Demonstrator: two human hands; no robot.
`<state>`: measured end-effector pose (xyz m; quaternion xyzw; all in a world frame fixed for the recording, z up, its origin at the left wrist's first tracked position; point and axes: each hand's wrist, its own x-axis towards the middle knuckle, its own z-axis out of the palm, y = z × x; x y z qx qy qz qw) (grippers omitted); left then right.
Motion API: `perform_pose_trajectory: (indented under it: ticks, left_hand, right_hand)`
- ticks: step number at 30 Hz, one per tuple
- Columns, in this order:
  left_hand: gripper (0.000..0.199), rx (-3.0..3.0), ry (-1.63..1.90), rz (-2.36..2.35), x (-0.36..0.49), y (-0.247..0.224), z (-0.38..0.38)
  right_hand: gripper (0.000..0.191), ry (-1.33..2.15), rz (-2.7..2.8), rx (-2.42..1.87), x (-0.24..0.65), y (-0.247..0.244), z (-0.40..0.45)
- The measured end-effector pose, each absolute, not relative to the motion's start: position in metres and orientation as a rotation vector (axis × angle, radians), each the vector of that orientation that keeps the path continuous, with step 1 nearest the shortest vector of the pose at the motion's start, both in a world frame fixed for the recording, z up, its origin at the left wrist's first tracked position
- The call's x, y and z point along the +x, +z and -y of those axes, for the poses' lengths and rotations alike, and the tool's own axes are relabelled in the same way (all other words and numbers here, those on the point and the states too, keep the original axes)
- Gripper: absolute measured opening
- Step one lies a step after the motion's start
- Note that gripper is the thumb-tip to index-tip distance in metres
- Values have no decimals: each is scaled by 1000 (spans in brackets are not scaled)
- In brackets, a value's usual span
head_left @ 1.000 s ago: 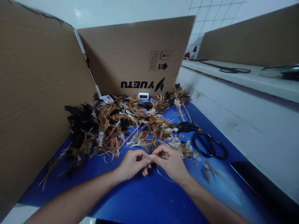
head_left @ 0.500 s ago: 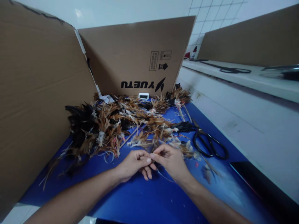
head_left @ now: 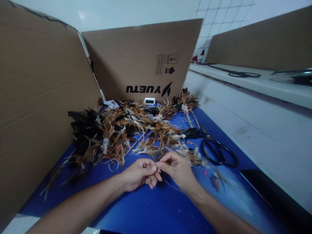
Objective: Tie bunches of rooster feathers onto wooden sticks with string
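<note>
Both hands meet at the front middle of the blue tabletop, fingertips touching. My left hand (head_left: pixel 141 174) is closed in a pinch of thumb and forefinger, its other fingers curled loosely below. My right hand (head_left: pixel 177 167) pinches at the same spot. A dark brown feather (head_left: pixel 161 152) sticks up from between the fingertips; its lower end is hidden by them. Below the right hand a thin pale strip (head_left: pixel 172 184) curves over the table. Just beyond lies a heap of brown, black and white feathers (head_left: pixel 136 123), some tied in bunches with pinkish string.
Black-handled scissors (head_left: pixel 218 152) lie right of the feathers. A dark flat object (head_left: pixel 270 195) rests along the right edge. Cardboard panels (head_left: pixel 136 58) stand behind and to the left, with a small white digital display (head_left: pixel 149 101) at the back panel's foot. Loose feathers (head_left: pixel 215 180) lie right of my hands.
The left hand's lower fingers have shifted slightly and curled closer to the right hand. Both hands keep pinching at nearly the same place.
</note>
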<state>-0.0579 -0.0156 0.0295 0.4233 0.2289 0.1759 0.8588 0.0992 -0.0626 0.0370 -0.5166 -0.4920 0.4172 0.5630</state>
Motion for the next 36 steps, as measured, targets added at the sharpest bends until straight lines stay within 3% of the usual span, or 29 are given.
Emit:
perform_pose_trajectory:
  ticks: [21, 30, 36]
  left_hand:
    - [23, 961, 448, -604, -56, 32, 17]
    - [20, 1015, 566, -611, -55, 30, 16]
    - [18, 1042, 724, -637, -54, 34, 13]
  right_hand:
    - [23, 994, 1089, -1217, 96, 37, 64]
    - [20, 882, 1176, -1243, 105, 45, 63]
    - [20, 614, 969, -1306, 148, 47, 45]
